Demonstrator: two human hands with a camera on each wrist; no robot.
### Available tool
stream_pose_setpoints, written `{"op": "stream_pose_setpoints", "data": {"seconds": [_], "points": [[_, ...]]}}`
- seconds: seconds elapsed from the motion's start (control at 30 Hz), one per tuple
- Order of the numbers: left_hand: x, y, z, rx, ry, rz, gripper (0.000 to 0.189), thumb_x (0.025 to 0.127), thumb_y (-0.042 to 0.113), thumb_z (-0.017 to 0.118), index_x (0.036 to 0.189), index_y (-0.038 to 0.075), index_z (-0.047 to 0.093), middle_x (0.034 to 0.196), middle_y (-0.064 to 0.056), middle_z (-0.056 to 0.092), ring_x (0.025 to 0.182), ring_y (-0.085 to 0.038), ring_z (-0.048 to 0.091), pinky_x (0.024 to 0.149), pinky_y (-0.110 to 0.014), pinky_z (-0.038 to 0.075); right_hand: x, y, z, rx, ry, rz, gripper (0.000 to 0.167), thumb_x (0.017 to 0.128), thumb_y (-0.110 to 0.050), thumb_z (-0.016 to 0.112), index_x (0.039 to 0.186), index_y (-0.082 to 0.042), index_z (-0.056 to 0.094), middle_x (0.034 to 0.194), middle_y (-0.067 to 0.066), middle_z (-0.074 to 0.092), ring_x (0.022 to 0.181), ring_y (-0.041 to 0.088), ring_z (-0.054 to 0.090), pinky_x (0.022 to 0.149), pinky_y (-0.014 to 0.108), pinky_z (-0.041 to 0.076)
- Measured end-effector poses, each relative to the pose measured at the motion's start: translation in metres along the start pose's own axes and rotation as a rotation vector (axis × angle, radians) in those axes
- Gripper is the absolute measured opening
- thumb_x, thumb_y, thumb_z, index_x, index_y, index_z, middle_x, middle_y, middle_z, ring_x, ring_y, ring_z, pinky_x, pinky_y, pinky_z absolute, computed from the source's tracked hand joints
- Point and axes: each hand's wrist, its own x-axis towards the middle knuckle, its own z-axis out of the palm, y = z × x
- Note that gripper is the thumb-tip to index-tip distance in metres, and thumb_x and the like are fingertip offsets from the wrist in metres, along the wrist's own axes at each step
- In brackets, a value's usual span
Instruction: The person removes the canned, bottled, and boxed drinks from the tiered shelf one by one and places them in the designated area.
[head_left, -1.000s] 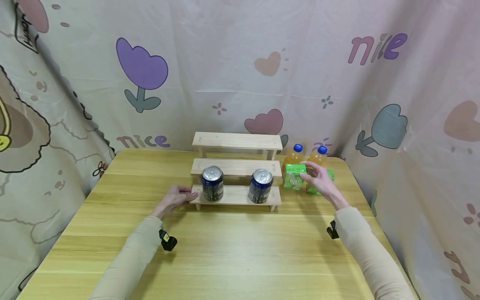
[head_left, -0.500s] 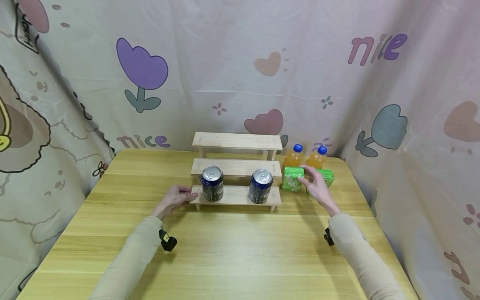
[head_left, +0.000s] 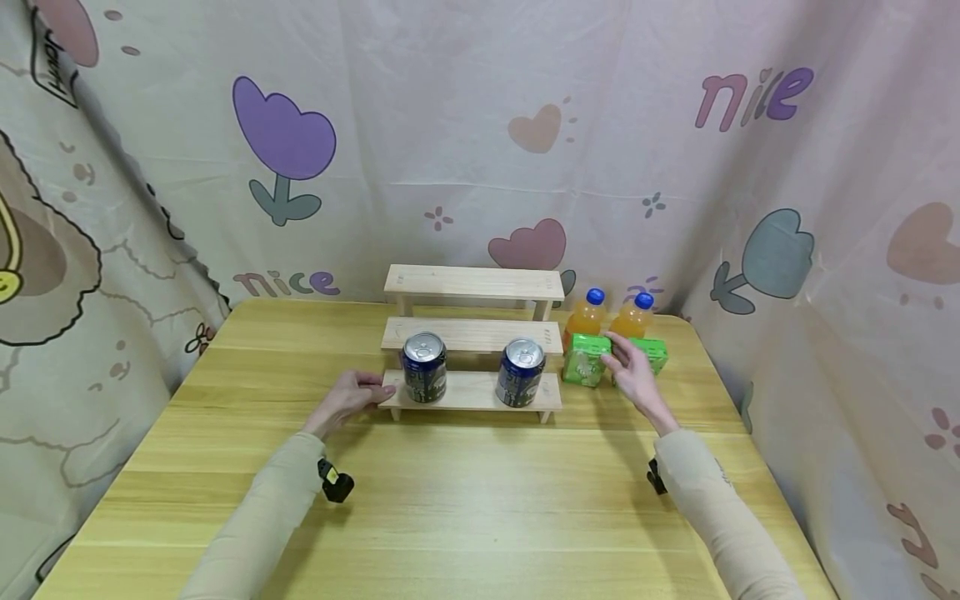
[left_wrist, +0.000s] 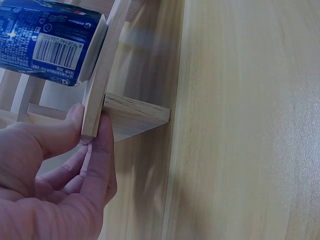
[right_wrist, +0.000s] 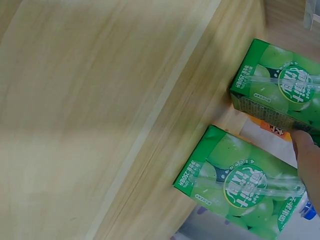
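Note:
Two blue drink cans, the left can and the right can, stand on the lowest step of a three-tier wooden stand. My left hand pinches the left end of that step; the left wrist view shows the thumb above the board and fingers below it. To the right of the stand, my right hand holds the right side of a green juice box. In the right wrist view its thumb lies against the side of that juice box; the other fingers are mostly hidden.
A second green juice box is partly behind my right hand. Behind the boxes are two orange drink bottles with blue caps, a left bottle and a right bottle. A patterned curtain hangs behind the wooden table.
My right hand has come slightly nearer and to the left. The juice box by it has shifted a little toward me, appearing tilted half a second ago. My left hand has stayed put.

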Motion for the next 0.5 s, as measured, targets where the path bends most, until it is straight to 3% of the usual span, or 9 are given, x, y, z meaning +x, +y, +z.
{"op": "stream_pose_setpoints", "data": {"seconds": [0.3, 0.5], "points": [[-0.001, 0.0, -0.001, 0.01, 0.004, 0.006, 0.059, 0.097, 0.009, 0.064, 0.139, -0.023, 0.037, 0.131, -0.039, 0.054, 0.085, -0.011, 0.064, 0.085, -0.027, 0.061, -0.005, -0.005, -0.002, 0.025, -0.008, 0.025, 0.054, 0.105, 0.001, 0.041, 0.155, 0.009, 0.022, 0.164, 0.03, 0.019, 0.151, 0.047, 0.022, 0.124, 0.053, 0.026], [-0.001, 0.001, 0.0, 0.004, 0.008, -0.006, 0.06, 0.097, 0.01, 0.066, 0.14, -0.022, 0.038, 0.131, -0.037, 0.055, 0.086, -0.011, 0.064, 0.083, -0.025, 0.061, -0.012, -0.011, 0.002, 0.015, 0.031, 0.029, 0.058, 0.107, -0.006, 0.042, 0.157, 0.007, 0.016, 0.165, 0.029, 0.017, 0.152, 0.046, 0.02, 0.127, 0.055, 0.022]]}}
